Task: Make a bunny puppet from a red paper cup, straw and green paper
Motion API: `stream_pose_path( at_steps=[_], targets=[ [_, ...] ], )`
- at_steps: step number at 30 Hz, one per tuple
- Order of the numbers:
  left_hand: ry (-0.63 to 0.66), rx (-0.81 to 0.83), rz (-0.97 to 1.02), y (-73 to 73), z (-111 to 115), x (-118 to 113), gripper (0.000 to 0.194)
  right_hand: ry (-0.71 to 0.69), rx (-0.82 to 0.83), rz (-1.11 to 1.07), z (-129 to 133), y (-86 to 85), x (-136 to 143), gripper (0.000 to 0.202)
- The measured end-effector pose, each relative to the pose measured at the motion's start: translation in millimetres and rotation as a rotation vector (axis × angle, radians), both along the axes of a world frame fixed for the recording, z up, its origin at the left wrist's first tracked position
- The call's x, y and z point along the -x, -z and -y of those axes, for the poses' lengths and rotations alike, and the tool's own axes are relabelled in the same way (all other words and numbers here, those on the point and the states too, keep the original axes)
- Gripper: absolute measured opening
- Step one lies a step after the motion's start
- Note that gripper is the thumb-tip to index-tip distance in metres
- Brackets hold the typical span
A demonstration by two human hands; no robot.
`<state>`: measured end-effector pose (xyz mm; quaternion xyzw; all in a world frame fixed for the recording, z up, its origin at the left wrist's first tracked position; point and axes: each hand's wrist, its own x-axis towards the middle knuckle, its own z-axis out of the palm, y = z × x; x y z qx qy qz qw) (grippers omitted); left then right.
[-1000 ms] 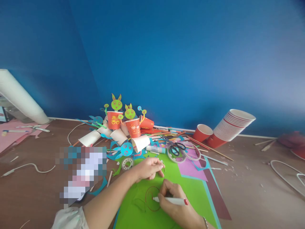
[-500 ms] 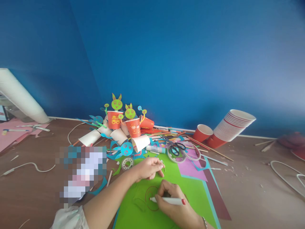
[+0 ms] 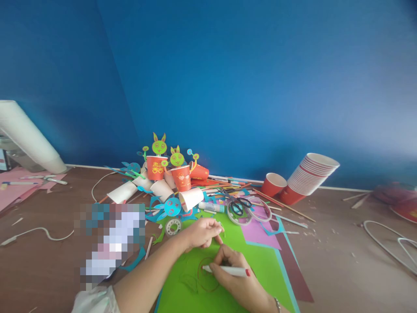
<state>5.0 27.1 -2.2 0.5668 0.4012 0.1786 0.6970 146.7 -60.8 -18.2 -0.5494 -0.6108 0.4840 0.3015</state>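
My right hand is closed round a white marker with a red end, its tip on the green paper. Under the tip, a red circle outline shows on the paper, with fainter marks to its left. My left hand rests at the upper part of the sheet, fingers bent together; a small bit of green shows at its fingertips, too small to make out.
Behind the hands lie scissors, a tape roll, a glue stick and paper scraps. Decorated red cups stand at the back. A leaning cup stack is at right. A cable lies left.
The marker tip has moved slightly left and up within the circle, toward its left side. My left hand stays in nearly the same place. The whole view has shifted a little.
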Motion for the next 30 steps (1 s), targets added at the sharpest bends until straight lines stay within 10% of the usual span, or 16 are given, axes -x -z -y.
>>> stream_pose_path(
  at_steps=[8,30],
  targets=[
    [0.008,-0.046,-0.013,2.3,0,1,0.038,0.127,-0.03,-0.278,-5,3.2,-11,0.027],
    [-0.014,-0.096,-0.024,9.4,-2,0,0.03,0.156,-0.049,-0.098,-6,12.5,-4,0.019]
  ],
)
